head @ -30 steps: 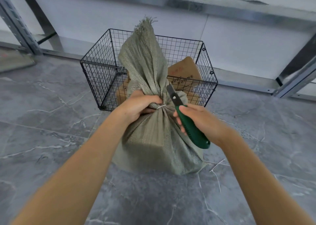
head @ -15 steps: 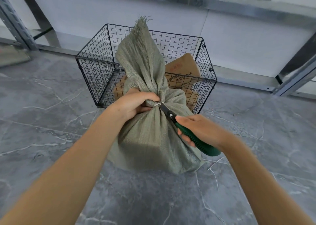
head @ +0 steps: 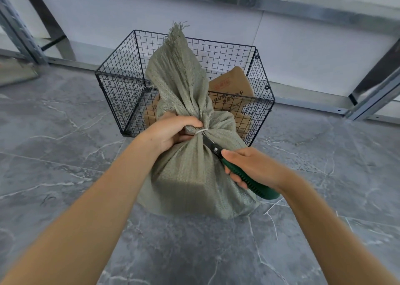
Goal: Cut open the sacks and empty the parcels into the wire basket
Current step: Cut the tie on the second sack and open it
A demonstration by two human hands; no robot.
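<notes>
Sack [head: 190, 172] stands on the floor [head: 65, 155] before the wire basket [head: 121, 94]; left hand [head: 171, 131] grips its tied neck, right hand [head: 249, 165] clasps a green-handled knife [head: 244, 176] at the tie [head: 201, 130].

The light was bright and soft. A dark shadow lay low on the sack [head: 190, 170]. Above the sack the metal beam [head: 281, 2] looked bent, and beside it the right hand [head: 253, 168] was blurry

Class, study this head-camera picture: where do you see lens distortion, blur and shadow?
Head view: wide-angle lens bows the metal rail and stretches the forearms; the right hand looks motion-blurred; soft light, the sack shading its own lower front; wire basket sharp.
</notes>
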